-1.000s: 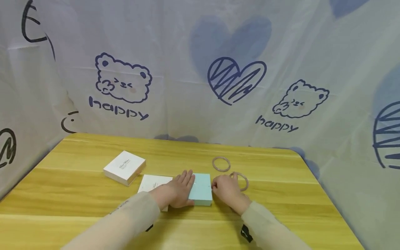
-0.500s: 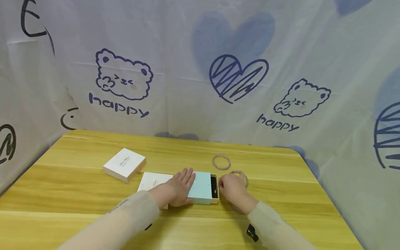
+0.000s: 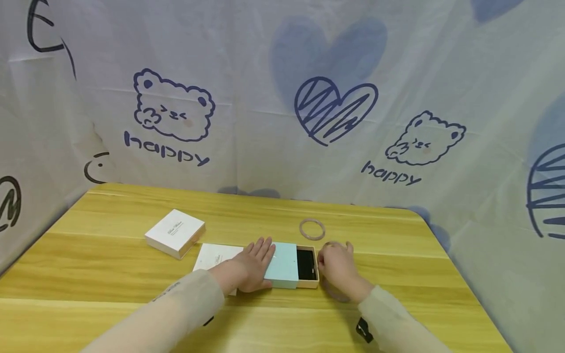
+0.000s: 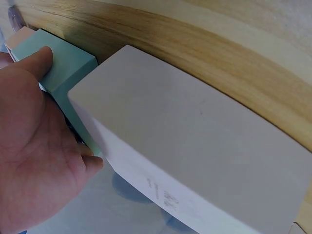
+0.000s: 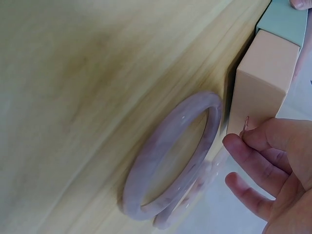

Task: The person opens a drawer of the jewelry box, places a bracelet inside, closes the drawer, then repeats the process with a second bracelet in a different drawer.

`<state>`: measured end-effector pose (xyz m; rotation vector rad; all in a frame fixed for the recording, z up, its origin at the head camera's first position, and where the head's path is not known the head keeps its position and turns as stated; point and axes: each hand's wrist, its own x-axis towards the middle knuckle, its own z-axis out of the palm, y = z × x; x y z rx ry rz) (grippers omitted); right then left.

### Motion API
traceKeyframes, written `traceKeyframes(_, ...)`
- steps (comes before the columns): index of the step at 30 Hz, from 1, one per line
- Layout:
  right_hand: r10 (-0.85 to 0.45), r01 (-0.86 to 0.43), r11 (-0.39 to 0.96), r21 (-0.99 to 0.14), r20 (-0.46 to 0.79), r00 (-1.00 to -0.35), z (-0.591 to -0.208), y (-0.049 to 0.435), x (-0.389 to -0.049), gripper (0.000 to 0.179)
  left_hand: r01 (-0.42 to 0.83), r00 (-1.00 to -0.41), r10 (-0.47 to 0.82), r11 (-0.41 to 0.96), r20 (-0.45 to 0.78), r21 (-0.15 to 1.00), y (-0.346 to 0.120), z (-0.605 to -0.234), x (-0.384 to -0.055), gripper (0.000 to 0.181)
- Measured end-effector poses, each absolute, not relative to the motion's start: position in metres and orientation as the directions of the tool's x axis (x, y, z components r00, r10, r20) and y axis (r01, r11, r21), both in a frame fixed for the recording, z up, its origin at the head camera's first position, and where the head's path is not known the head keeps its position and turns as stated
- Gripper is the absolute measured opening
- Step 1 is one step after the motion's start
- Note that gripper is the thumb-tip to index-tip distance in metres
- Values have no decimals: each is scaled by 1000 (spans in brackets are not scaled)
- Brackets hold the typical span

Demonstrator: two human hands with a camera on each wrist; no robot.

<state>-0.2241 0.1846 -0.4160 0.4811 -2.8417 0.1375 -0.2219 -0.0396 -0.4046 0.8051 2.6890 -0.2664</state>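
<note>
A mint-green sleeve box (image 3: 284, 264) lies on the table, its peach drawer (image 3: 308, 284) pulled partway out to the right with black lining inside. My left hand (image 3: 251, 269) rests on the sleeve's left part, fingers straight across the top and thumb against the near side (image 4: 44, 61). With thumb and index finger, my right hand (image 3: 337, 264) pinches a small ribbon tab (image 5: 246, 126) on the drawer's end face. Beside that hand lie two pale purple bangles, the nearer bangle (image 5: 170, 161) partly hidden by it in the head view.
Another bangle (image 3: 312, 229) lies farther back on the wooden table (image 3: 397, 294). A white box (image 3: 175, 233) sits at the back left. Next to the mint box, a second white box (image 3: 214, 255) is partly covered by my left forearm. A printed cloth (image 3: 251, 147) hangs behind the table.
The drawer, flush inside the sleeve a second ago, has slid out to the right along with my right hand. My left hand and the sleeve have stayed put.
</note>
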Motion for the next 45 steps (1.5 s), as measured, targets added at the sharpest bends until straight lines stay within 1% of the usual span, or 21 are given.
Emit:
traceKeyframes(4,-305,-331,942,-57,268,-914,-416,187,-223,15,560,-789,502,825,-354,-76,-40,-405,-222,80)
traceKeyframes(10,-278,-295,953,-68,196,-941,-409,187,-220,17,557,-787,499,827,-363,-72,-41,-399,-218,81)
traceKeyframes(15,-272,-289,954,-79,178,-946,-409,188,-219,17,544,-789,486,837,-377,-61,-43,-393,-214,81)
traceKeyframes(17,-266,-285,954,-93,177,-948,-408,190,-218,13,547,-787,489,835,-375,-58,-43,-392,-213,81)
traceKeyframes(20,-235,-258,960,-109,187,-954,-404,196,-214,2,554,-783,499,831,-370,-52,-44,-392,-213,81)
traceKeyframes(24,-163,-182,977,-109,165,-973,-394,210,-204,26,556,-783,500,830,-370,-55,-45,-393,-214,81)
traceKeyframes(28,-117,-124,989,-75,98,-988,-393,225,-194,48,547,-786,496,836,-369,-39,-48,-393,-214,80)
traceKeyframes(33,-94,-97,991,-93,31,-995,-401,236,-187,76,547,-783,503,837,-365,-20,-48,-392,-212,80)
traceKeyframes(36,-94,-96,990,-105,23,-995,-410,236,-183,87,548,-782,504,836,-366,-20,-48,-391,-212,80)
traceKeyframes(38,-105,-108,990,-95,31,-994,-416,235,-182,92,550,-781,505,835,-367,-21,-47,-392,-213,80)
traceKeyframes(41,-129,-132,987,-87,46,-991,-423,234,-181,93,553,-780,506,833,-367,-27,-46,-392,-213,80)
traceKeyframes(45,-141,-145,985,-94,43,-989,-426,234,-179,86,556,-781,504,830,-368,-42,-45,-392,-214,80)
